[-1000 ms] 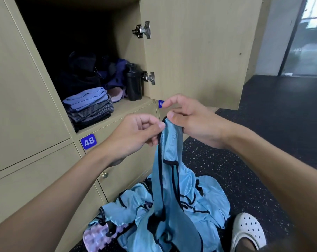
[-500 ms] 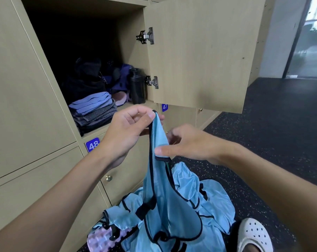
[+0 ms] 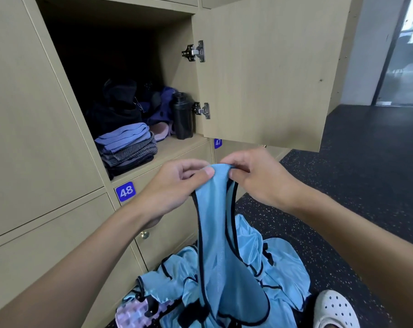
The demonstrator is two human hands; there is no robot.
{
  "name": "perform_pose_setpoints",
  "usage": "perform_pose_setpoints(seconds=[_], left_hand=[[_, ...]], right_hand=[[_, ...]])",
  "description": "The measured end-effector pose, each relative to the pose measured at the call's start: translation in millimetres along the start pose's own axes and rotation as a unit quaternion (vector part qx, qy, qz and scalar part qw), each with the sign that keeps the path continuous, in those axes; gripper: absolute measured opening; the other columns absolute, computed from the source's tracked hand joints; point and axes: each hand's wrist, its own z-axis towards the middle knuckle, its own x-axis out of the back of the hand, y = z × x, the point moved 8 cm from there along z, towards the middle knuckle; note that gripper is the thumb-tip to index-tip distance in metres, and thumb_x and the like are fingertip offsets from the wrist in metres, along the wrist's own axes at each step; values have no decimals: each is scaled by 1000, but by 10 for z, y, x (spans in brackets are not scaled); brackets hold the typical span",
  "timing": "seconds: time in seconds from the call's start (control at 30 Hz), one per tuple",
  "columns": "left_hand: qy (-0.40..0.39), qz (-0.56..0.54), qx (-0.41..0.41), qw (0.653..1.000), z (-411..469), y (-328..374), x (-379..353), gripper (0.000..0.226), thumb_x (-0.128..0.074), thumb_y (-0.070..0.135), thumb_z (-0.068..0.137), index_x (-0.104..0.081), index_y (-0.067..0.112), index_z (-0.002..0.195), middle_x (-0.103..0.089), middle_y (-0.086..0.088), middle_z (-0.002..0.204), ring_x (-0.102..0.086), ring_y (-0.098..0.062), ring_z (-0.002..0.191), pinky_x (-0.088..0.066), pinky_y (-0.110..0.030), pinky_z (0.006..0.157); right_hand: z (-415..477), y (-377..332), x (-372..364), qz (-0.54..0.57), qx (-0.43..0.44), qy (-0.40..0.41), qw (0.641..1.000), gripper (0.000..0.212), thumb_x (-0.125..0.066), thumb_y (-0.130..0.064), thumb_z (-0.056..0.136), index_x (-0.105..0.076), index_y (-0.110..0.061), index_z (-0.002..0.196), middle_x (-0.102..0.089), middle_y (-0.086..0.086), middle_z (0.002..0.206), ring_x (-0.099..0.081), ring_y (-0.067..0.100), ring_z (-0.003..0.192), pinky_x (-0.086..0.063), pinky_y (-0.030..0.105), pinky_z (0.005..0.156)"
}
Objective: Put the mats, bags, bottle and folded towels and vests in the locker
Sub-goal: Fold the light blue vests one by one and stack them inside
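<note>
Head view: we hold a light blue vest (image 3: 215, 221) up by its top edge in front of the open locker (image 3: 174, 147).

Our left hand (image 3: 174, 185) pinches the vest's top fold between thumb and curled fingers, and our right hand (image 3: 255, 178) grips the same edge just beside it, fingers curled over the cloth. The vest hangs straight down from both hands, its black trim showing. Its lower end reaches a loose heap of blue vests (image 3: 281, 263) on the dark speckled floor (image 3: 366, 185). A pale purple bumpy mat (image 3: 134, 313) lies partly under that heap, and a white shoe (image 3: 334, 308) sits near its right side. Inside the locker, folded towels (image 3: 127, 145) are stacked at the front left, with dark bags (image 3: 120, 110) behind them. A black bottle (image 3: 182, 116) stands upright by the hinged door (image 3: 267, 74). Below the shelf is the blue number plate 48 (image 3: 125, 191).
</note>
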Motion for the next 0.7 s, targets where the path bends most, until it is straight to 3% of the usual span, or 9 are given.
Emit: perform_pose_setpoints(seconds=[0.1, 0.23, 0.33, 0.43, 0.53, 0.6, 0.7], left_hand=[[3, 18, -17, 1000, -6, 29, 9, 15, -64, 16, 95, -74, 5, 97, -73, -8, 85, -57, -14, 76, -41, -27, 70], [54, 16, -44, 997, 3, 122, 144, 6, -70, 10, 91, -75, 14, 89, -66, -8, 80, -53, -18, 74, -41, -33, 71], [74, 25, -64, 995, -9, 176, 184, 11, -75, 8, 86, -74, 19, 86, -62, -13, 83, -51, -21, 76, -41, -36, 73], [77, 17, -74, 994, -40, 235, 156, 16, -74, 2, 85, -70, 15, 94, -66, -13, 85, -57, -17, 76, -49, -25, 71], [81, -4, -77, 994, -66, 281, 179, 20, -72, -2, 85, -66, 11, 98, -66, -25, 89, -61, -16, 75, -52, -20, 70], [77, -7, -75, 994, -74, 287, 200, 20, -72, -3, 85, -66, 11, 99, -66, -23, 91, -64, -12, 73, -53, -19, 70], [60, -2, -57, 997, -75, 263, 209, 21, -71, -2, 86, -67, 11, 103, -64, -11, 88, -62, -10, 73, -52, -17, 67]], right_hand=[[1, -47, 11, 39, 9, 11, 999, 32, -51, 10, 93, -70, -14, 101, -74, 3, 99, -69, 14, 97, -53, 27, 93], [-20, -25, 39, 37, 1, 5, 999, 35, -47, 14, 94, -62, -7, 118, -69, 4, 108, -65, 6, 101, -45, 5, 88], [-41, 7, -10, 18, -7, -14, 1000, 40, -44, 15, 92, -62, -8, 120, -68, 6, 116, -64, 10, 109, -46, 10, 94], [-42, 36, -48, 9, -16, -23, 1000, 38, -50, 10, 91, -64, -12, 119, -70, 4, 113, -66, 11, 104, -50, 21, 95], [-62, 45, -129, 5, -17, -57, 998, 9, -61, -6, 92, -66, -6, 100, -68, 5, 85, -57, 10, 68, -48, 28, 67], [-52, 73, -113, -9, -25, -39, 999, 10, -61, -8, 93, -63, 2, 90, -56, 9, 71, -42, 7, 56, -38, 23, 54], [-19, 75, -26, 30, -27, 12, 999, 10, -58, -1, 93, -68, -4, 92, -70, 18, 87, -57, 23, 68, -50, 34, 70]])
